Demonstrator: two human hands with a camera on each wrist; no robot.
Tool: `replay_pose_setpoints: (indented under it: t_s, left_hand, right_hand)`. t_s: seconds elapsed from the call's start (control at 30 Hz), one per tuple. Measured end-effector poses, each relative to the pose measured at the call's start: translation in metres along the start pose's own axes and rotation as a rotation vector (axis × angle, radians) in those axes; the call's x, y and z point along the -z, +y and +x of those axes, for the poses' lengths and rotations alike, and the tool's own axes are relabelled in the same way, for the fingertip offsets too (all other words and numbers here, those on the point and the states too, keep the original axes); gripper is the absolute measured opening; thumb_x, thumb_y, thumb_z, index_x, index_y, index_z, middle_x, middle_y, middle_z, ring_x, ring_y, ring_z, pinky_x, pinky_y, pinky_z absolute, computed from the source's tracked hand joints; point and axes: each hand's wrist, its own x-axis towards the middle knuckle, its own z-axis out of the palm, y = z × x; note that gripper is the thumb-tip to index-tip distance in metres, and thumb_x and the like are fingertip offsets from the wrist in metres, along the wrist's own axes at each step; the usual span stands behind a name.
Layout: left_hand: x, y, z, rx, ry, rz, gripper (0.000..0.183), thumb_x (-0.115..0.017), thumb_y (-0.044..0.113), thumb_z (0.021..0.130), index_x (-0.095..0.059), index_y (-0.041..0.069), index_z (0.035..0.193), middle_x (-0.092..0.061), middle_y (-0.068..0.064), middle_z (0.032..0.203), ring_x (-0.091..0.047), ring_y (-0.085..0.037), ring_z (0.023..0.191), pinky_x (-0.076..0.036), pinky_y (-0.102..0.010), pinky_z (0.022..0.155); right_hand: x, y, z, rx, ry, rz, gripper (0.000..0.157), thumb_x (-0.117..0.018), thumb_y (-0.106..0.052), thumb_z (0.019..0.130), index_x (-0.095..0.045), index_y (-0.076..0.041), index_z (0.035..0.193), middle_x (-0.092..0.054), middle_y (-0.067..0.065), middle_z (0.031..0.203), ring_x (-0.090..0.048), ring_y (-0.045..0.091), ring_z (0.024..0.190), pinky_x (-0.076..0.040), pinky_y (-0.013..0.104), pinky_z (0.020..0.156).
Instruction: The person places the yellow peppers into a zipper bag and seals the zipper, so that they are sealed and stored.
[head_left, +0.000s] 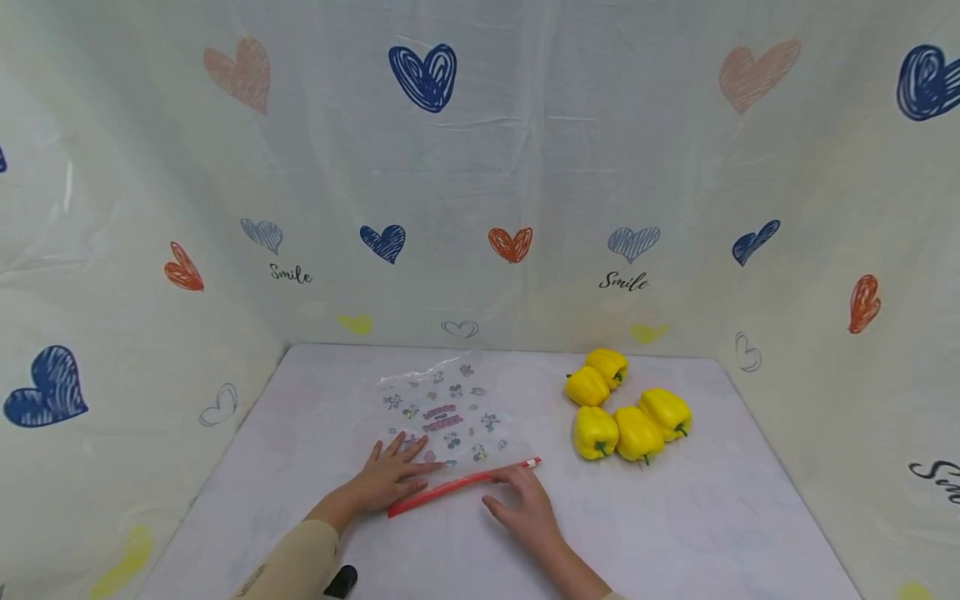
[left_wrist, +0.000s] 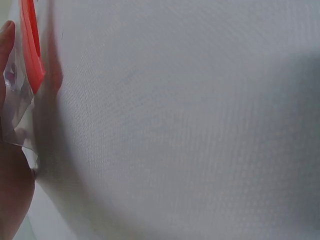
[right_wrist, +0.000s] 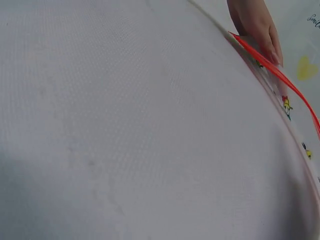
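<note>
A clear plastic zipper bag (head_left: 442, 417) with small cartoon prints lies flat on the table, its red zip strip (head_left: 442, 490) along the near edge. At the strip's right end is a white slider (head_left: 533, 462). My left hand (head_left: 386, 479) rests with spread fingers on the bag's lower left part. The fingertips of my right hand (head_left: 528, 508) are right at the strip near the slider, the thumb held apart from them. In the left wrist view, the strip (left_wrist: 31, 55) stands up beside my hand. The right wrist view shows the strip (right_wrist: 272, 68) raised in front of my left hand (right_wrist: 257, 22).
Several yellow bell peppers (head_left: 637, 433) sit on the table to the right of the bag. Beneath everything is a white-covered table (head_left: 712, 517). A white curtain (head_left: 570, 183) printed with hearts hangs behind and at both sides. A small black object (head_left: 342, 581) shows at the near edge.
</note>
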Motion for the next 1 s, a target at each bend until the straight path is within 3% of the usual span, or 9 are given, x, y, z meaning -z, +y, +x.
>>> replay_pose_setpoints:
  t_s: [0.27,0.37,0.5,0.63,0.73,0.87,1.0]
  left_hand:
    - [-0.001,0.002,-0.001,0.029,0.040,-0.031,0.038,-0.054,0.047,0.096,-0.063,0.036,0.131,-0.033,-0.005,0.156,-0.007,-0.042,0.146,0.002,-0.067,0.111]
    - [-0.002,0.001,-0.001,0.028,0.048,-0.035,0.039,-0.055,0.049,0.095,-0.063,0.036,0.131,-0.034,-0.004,0.156,-0.008,-0.041,0.146,0.002,-0.067,0.111]
    - [-0.004,0.004,-0.001,0.026,0.063,-0.026,0.047,-0.063,0.053,0.088,-0.062,0.037,0.132,-0.034,-0.003,0.156,-0.007,-0.040,0.146,0.001,-0.067,0.111]
    - [-0.008,0.008,-0.004,0.034,0.083,0.066,0.061,-0.068,0.060,0.079,-0.058,0.038,0.136,-0.031,-0.001,0.157,-0.007,-0.037,0.147,-0.001,-0.068,0.111]
    - [-0.010,0.012,-0.006,0.046,0.114,0.137,0.071,-0.069,0.064,0.076,-0.055,0.034,0.139,-0.032,-0.002,0.157,-0.014,-0.038,0.146,-0.009,-0.067,0.111]
    - [-0.011,0.017,-0.009,0.068,0.149,0.122,0.078,-0.073,0.062,0.074,-0.054,0.026,0.141,-0.035,-0.008,0.155,-0.021,-0.041,0.143,-0.018,-0.063,0.112]
    - [-0.011,0.016,-0.011,0.068,0.151,0.107,0.081,-0.077,0.059,0.072,-0.052,0.025,0.142,-0.034,-0.009,0.155,-0.020,-0.041,0.143,-0.016,-0.063,0.112]
  right_hand:
    - [-0.011,-0.006,-0.002,-0.217,-0.055,0.118,0.027,-0.077,-0.019,0.084,-0.067,-0.012,0.107,-0.067,-0.007,0.096,-0.059,0.009,0.087,-0.051,0.024,0.077]
    - [-0.013,-0.007,-0.001,-0.256,-0.066,0.121,0.027,-0.077,-0.020,0.084,-0.067,-0.013,0.108,-0.067,-0.008,0.097,-0.058,0.007,0.086,-0.051,0.024,0.075]
    - [-0.011,-0.007,-0.001,-0.241,-0.053,0.089,0.027,-0.077,-0.020,0.084,-0.067,-0.015,0.109,-0.065,-0.008,0.095,-0.057,0.007,0.083,-0.052,0.022,0.072]
    - [-0.002,-0.004,0.005,-0.192,-0.029,0.036,0.029,-0.079,-0.018,0.083,-0.068,-0.014,0.110,-0.064,-0.010,0.091,-0.056,0.008,0.081,-0.052,0.022,0.071]
    - [0.008,0.002,0.015,-0.157,-0.036,-0.023,0.032,-0.079,-0.019,0.083,-0.068,-0.013,0.112,-0.064,-0.010,0.096,-0.057,0.011,0.088,-0.052,0.025,0.078]
    - [0.022,0.014,0.033,-0.123,-0.111,-0.097,0.041,-0.078,-0.027,0.084,-0.065,-0.015,0.121,-0.062,-0.009,0.114,-0.055,0.015,0.106,-0.051,0.034,0.093]
    - [0.030,0.028,0.051,-0.084,-0.212,-0.138,0.053,-0.076,-0.036,0.085,-0.060,-0.015,0.131,-0.056,-0.003,0.132,-0.049,0.022,0.123,-0.042,0.047,0.103]
